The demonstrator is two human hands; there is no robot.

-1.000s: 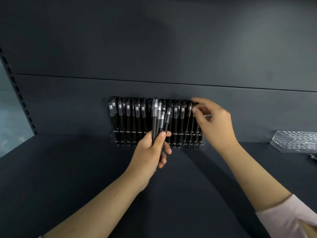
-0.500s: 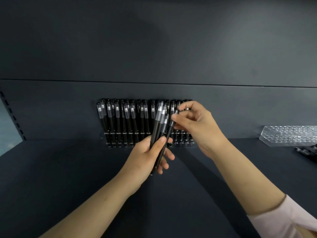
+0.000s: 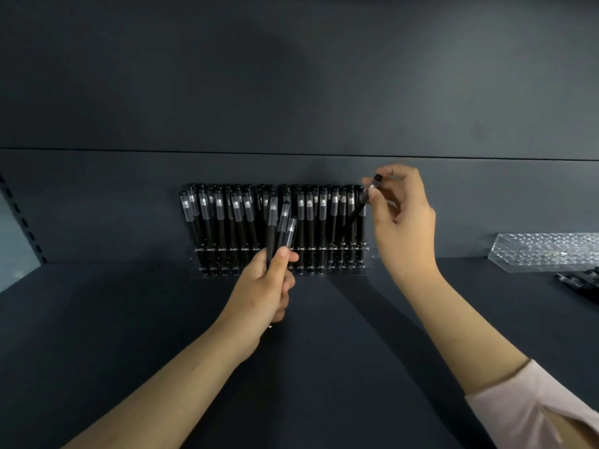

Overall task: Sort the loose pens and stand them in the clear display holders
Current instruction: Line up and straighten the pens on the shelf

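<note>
A clear display holder (image 3: pixel 369 254) stands against the back wall of the dark shelf, filled with several upright black pens (image 3: pixel 220 222) with clear caps. My left hand (image 3: pixel 265 286) grips a bundle of three black pens (image 3: pixel 278 228) in front of the holder's middle. My right hand (image 3: pixel 405 228) pinches a single black pen (image 3: pixel 358 209) by its cap end. That pen is tilted, its lower tip reaching down toward the holder's right end.
A second clear holder (image 3: pixel 544 252) with no pens in it sits at the right against the wall. A few loose black pens (image 3: pixel 580 280) lie in front of it at the right edge. A slotted shelf upright (image 3: pixel 22 218) runs along the left.
My right hand pulled one pen out of the bundle in my left hand and carried it up and right to the holder's right end. The left hand stayed put.
</note>
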